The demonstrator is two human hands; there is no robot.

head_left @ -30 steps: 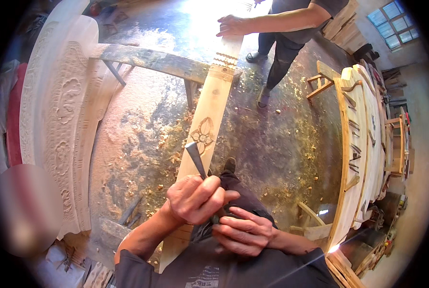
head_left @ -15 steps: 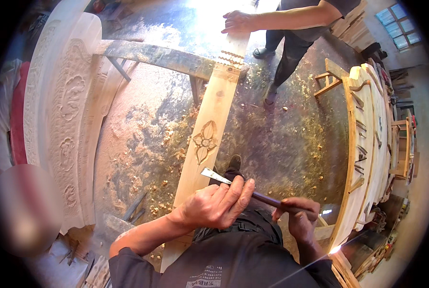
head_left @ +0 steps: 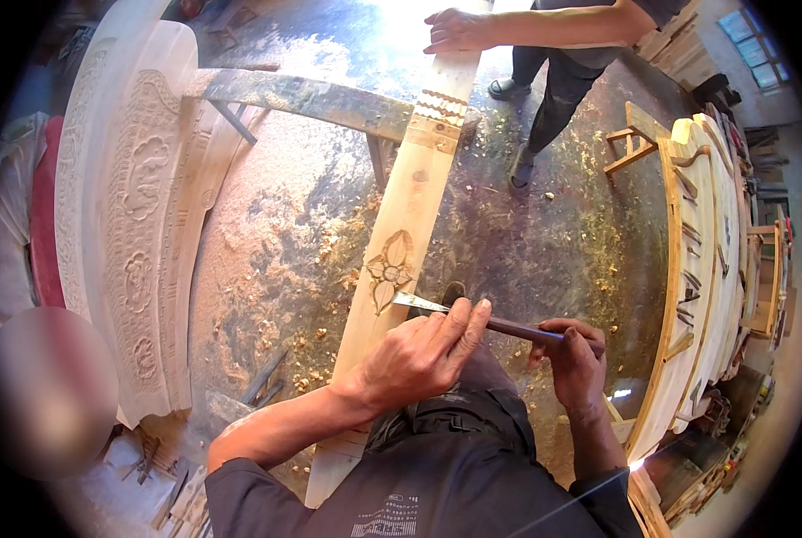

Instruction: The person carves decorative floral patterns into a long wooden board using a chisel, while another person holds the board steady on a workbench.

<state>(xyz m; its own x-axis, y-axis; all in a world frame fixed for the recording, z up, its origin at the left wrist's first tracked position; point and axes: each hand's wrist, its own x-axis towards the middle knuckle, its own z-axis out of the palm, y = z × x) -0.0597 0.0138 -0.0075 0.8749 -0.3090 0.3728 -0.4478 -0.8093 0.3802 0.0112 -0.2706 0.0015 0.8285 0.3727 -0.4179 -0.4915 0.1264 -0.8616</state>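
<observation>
A long pale wooden board (head_left: 414, 191) runs away from me, with a four-petalled flower carving (head_left: 390, 269) on its face. My left hand (head_left: 422, 351) pinches a wood chisel (head_left: 509, 328) near its metal blade, fingers closed round it. The blade's flat tip lies at the flower's lower right petal, by the board's right edge; whether it touches the wood I cannot tell. My right hand (head_left: 573, 359) grips the dark handle's far end, to the right of the board.
A bench beam (head_left: 311, 97) supports the board's far part. Another person's hand (head_left: 459, 32) rests on its far end. Large carved panels (head_left: 141, 224) stand at left. On the right, a workbench (head_left: 679, 296) carries several chisels. Wood shavings litter the floor (head_left: 266, 242).
Both hands have moved the chisel up and forward, so its tip has come from below the flower to its lower right petal. The view has shifted slightly.
</observation>
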